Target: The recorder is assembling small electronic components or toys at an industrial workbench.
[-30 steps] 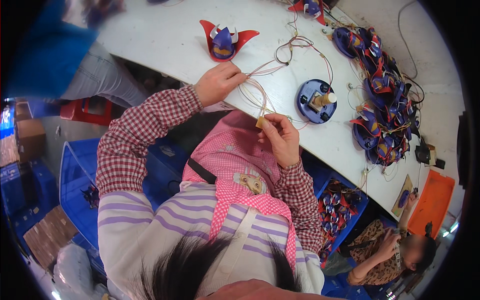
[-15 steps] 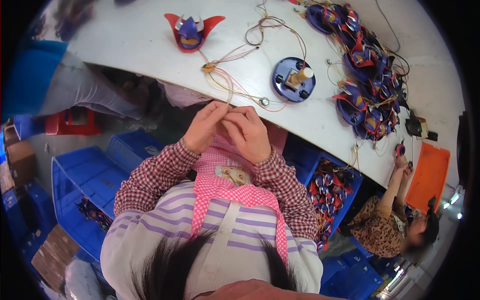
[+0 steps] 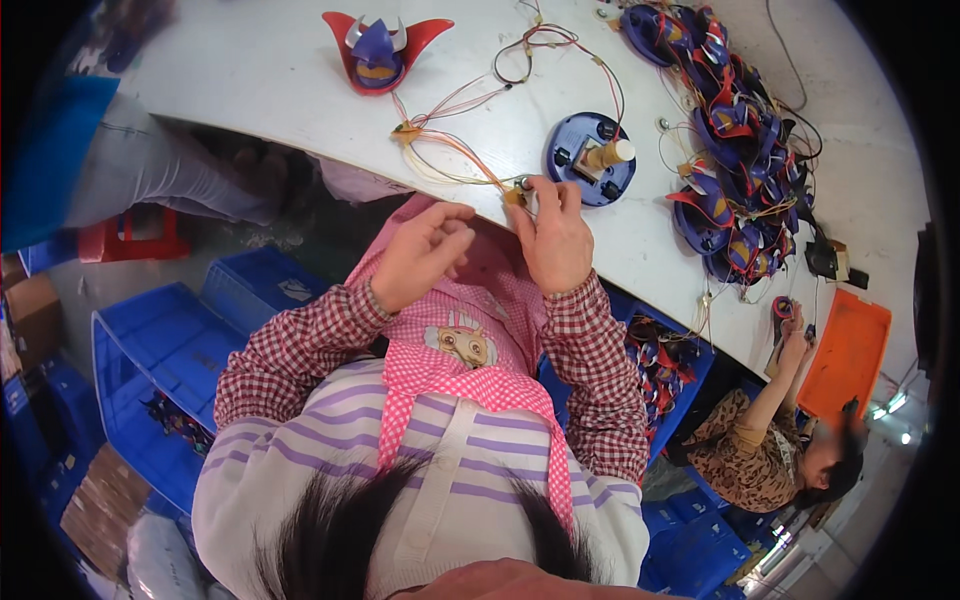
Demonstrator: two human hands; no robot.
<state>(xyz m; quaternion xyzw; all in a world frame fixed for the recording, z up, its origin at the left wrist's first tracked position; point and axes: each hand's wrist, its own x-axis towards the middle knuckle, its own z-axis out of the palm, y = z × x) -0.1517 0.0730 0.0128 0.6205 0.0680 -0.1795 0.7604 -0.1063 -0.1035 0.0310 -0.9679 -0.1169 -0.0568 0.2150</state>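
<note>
My right hand [image 3: 556, 240] is at the table's near edge, its thumb and fingers closed on a small yellowish-brown piece [image 3: 515, 194] at the end of a bundle of thin wires [image 3: 455, 143]. My left hand [image 3: 420, 258] hovers in front of the edge, fingers loosely bent and apart, with nothing visible in them. The wires run to another small brown piece [image 3: 405, 132] and on to a purple horned mask-like figure [image 3: 377, 55] with red wings. Beside my right hand lies a round purple base [image 3: 616, 181] with a cream cylinder [image 3: 610, 153] standing on it.
A long heap of similar purple and red figures [image 3: 735, 130] lies on the right of the white table [image 3: 250, 70]. Blue crates [image 3: 160, 360] stand at my left, and another with parts at my right. A co-worker [image 3: 750, 450] sits by an orange tray [image 3: 848, 350].
My hands have parted. The right moved forward and right onto the table edge and took hold of the small yellowish-brown piece; the left drew slightly back from the wires.
</note>
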